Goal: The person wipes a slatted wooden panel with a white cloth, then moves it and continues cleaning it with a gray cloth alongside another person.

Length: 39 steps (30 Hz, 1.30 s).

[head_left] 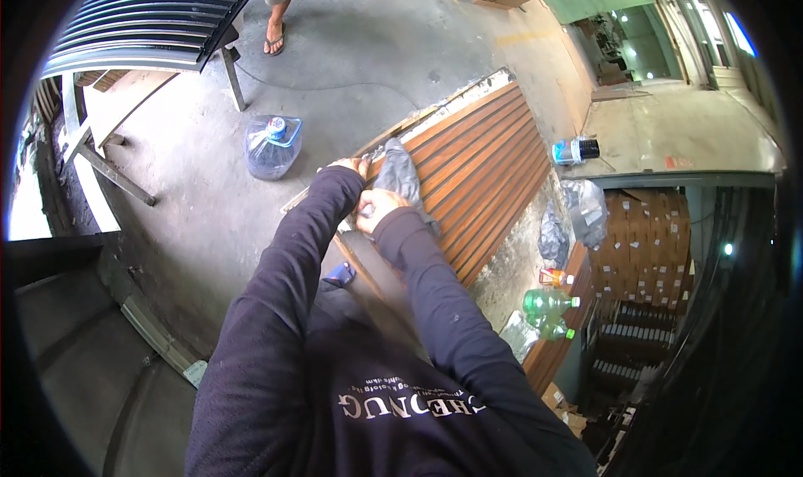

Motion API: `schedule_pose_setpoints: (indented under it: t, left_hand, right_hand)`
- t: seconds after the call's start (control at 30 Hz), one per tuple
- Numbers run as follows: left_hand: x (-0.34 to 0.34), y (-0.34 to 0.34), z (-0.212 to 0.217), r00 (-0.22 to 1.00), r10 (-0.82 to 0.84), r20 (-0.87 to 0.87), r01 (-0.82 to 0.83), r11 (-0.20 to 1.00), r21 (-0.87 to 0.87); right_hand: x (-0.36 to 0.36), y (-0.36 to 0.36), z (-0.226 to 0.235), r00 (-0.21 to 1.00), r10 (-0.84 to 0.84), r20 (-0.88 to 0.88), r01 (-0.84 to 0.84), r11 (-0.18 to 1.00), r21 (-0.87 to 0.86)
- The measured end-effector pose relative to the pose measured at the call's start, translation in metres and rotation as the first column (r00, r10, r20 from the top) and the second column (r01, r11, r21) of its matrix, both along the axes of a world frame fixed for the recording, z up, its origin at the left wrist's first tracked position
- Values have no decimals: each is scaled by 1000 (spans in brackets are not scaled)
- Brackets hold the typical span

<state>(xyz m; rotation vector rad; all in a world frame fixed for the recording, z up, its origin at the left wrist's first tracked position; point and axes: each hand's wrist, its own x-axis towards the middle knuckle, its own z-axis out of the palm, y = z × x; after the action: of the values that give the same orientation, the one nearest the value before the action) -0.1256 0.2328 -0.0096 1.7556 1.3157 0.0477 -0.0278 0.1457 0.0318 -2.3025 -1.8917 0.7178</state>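
Note:
Both my hands meet at the near left corner of a brown slatted wooden panel [481, 163]. My left hand [355, 166] is at the panel's edge with its fingers curled; what they grip is hidden. Just below it, my right hand [381, 204] is closed, and I cannot make out what is in it. A crumpled grey cloth [399, 174] lies on the slats right beside both hands, and part of it shows beyond my right wrist.
A large clear jug [272, 148] with a blue handle stands on the floor at left. Green bottles [548, 301], an orange-labelled bottle [554, 278] and plastic bags [583, 214] lie right of the panel. A dark ribbed panel [150, 21] rests on trestles; a person's sandalled foot [274, 40] is near it.

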Motion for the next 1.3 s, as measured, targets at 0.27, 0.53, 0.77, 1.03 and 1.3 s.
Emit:
schedule_pose_setpoints:
  t: [0.27,0.53,0.77,1.03,1.3]
  left_hand:
    - [1,-3,3,1000,3,14,-3,1000,-3]
    - [0,-2,-4,997,42,62,-41,999,-20]
    - [8,-1,-9,1000,6,27,-7,999,41]
    - [3,-1,-11,998,32,47,-34,999,41]
    - [0,-3,-9,999,37,26,-39,997,65]
  right_hand:
    - [21,1,4,984,-151,91,124,960,253]
    - [10,3,-1,1000,30,6,-30,997,70]
    - [-3,-2,12,992,-115,54,115,993,2]
    - [10,-4,7,996,-73,-44,77,994,82]
    - [-8,-7,15,996,84,-17,-85,993,-84]
